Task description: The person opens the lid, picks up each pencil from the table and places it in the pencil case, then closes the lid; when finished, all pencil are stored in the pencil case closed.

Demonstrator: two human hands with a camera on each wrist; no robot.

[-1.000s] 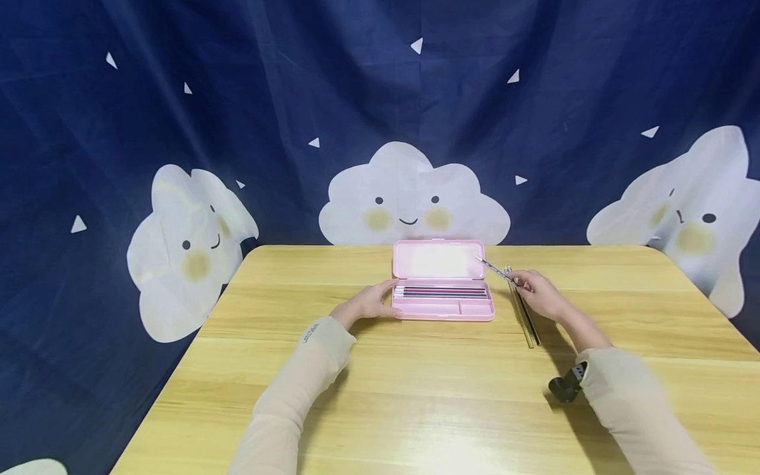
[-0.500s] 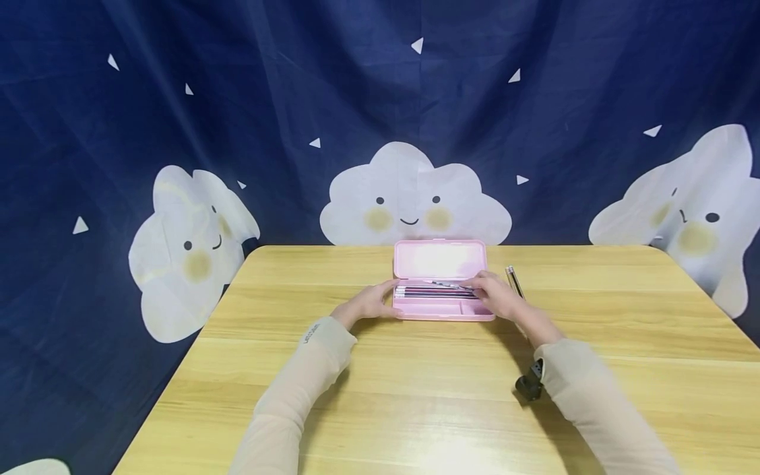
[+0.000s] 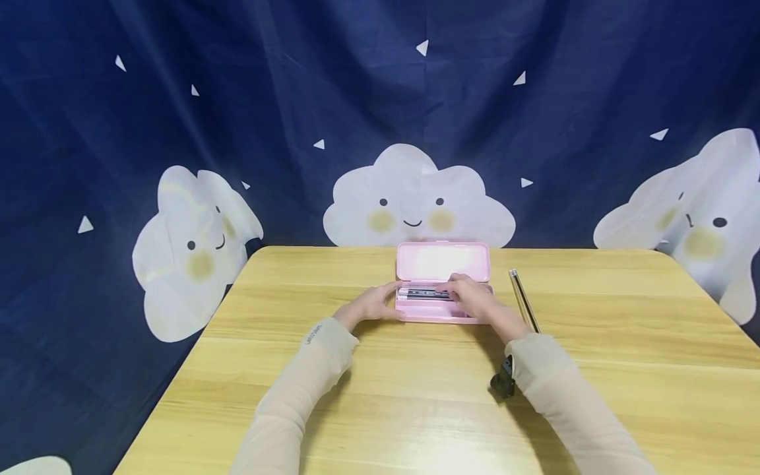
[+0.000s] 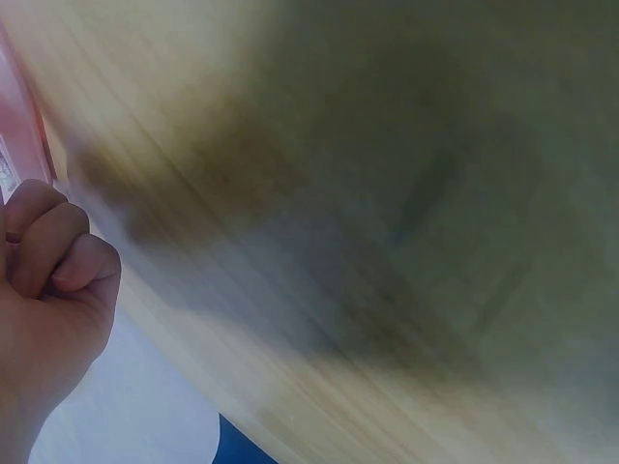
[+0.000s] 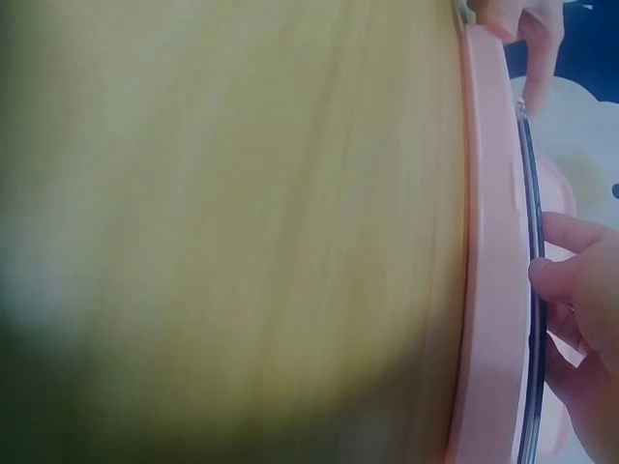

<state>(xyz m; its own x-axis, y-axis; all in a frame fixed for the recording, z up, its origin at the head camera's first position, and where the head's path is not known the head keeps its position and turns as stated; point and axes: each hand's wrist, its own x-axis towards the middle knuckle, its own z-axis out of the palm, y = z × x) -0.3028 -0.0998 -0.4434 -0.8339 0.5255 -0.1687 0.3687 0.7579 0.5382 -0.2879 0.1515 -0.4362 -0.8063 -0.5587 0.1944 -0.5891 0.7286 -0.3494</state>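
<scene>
An open pink pencil case (image 3: pixel 429 318) stands near the table's back edge, lid (image 3: pixel 442 262) raised behind it. Several pencils (image 3: pixel 415 294) lie along its rear compartment. At its left end my left hand (image 3: pixel 371 305) grips the case between thumb and fingers. My right hand (image 3: pixel 471 297) reaches over the case's right half and covers part of the pencils. In the right wrist view, the fingertips of my right hand (image 5: pixel 590 309) pinch a dark pencil (image 5: pixel 533 184) lengthwise at the case. Curled fingers of my left hand (image 4: pixel 63 271) show at the left wrist view's edge.
Two or so more pencils (image 3: pixel 521 295) lie on the wooden table (image 3: pixel 392 396) right of the case, partly behind my right forearm. A dark blue curtain (image 3: pixel 285 79) with cloud prints hangs behind the table. A black wrist camera (image 3: pixel 503 380) hangs under my right sleeve.
My right hand has brought a pencil leftward from beside the loose pencils into the case, and has moved further left and down over it. My left hand stays at the case's left end.
</scene>
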